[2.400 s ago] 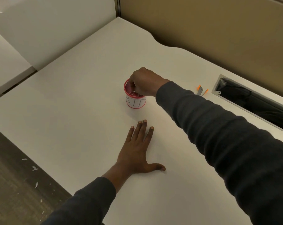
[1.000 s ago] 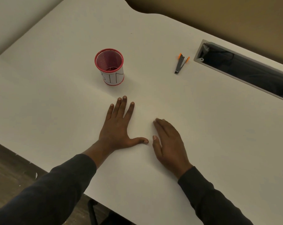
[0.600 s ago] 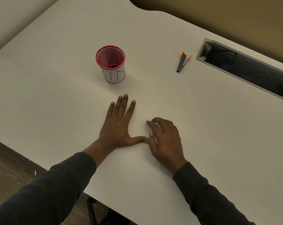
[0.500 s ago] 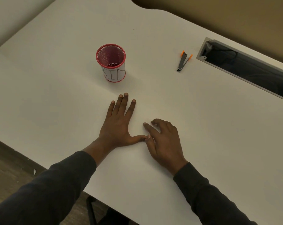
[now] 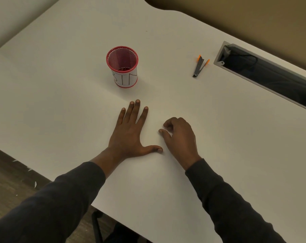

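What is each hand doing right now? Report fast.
Left hand: open, flat on the table, holding nothing.
Right hand: closed, fingers curled, nothing visible in it.

Red mesh cup [image 5: 122, 67] stands upright on white table [image 5: 61, 85].

Wears a long, dark grey, wrinkly left sleeve [image 5: 61, 204] and right sleeve [image 5: 229, 199], down to the wrists. Shows a bare left hand [image 5: 131, 135] and right hand [image 5: 181, 139].

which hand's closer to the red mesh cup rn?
Left. The left hand lies flat on the table, fingertips pointing at the red mesh cup but not touching it. The right hand, fingers curled, sits farther back and off to the cup's right.
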The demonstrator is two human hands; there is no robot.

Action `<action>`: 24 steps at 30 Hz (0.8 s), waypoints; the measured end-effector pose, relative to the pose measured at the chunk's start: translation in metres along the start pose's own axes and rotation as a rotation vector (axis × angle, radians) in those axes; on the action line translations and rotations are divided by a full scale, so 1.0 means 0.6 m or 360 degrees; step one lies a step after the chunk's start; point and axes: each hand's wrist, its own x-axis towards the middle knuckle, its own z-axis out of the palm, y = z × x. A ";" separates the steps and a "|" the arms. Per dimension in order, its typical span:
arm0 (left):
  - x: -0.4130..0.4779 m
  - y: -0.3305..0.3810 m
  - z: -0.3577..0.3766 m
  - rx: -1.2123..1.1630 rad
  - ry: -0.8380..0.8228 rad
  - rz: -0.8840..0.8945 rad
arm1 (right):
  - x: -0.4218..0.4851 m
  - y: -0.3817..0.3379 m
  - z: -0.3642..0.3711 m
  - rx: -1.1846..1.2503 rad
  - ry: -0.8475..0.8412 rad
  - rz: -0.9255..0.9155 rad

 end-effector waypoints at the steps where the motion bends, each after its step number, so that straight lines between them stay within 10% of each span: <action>1: 0.000 0.000 0.000 0.0002 -0.0004 -0.0002 | 0.005 -0.004 0.000 -0.0021 -0.0027 0.0015; 24: -0.002 0.001 -0.002 -0.0016 0.0002 -0.0003 | 0.033 -0.055 -0.015 -0.0511 -0.0312 -0.0016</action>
